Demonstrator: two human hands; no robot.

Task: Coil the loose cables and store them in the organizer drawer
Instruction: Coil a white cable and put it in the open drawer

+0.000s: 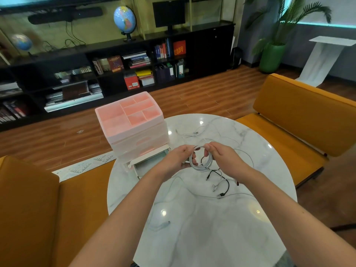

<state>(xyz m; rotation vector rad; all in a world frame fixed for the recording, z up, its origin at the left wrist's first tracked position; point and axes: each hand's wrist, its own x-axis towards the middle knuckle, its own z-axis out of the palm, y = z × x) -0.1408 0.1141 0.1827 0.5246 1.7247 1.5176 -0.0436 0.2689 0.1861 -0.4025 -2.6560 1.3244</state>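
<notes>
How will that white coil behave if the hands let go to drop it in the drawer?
The white coil has no visible tie, and both the left hand and right hand grip it, so it will probably spring open. It looks thin and light, likely floppy. Its tail trails across the table and may snag.

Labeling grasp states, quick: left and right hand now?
Left hand: holds the white cable coil.
Right hand: fingers pinch the same coil at its top.
</notes>
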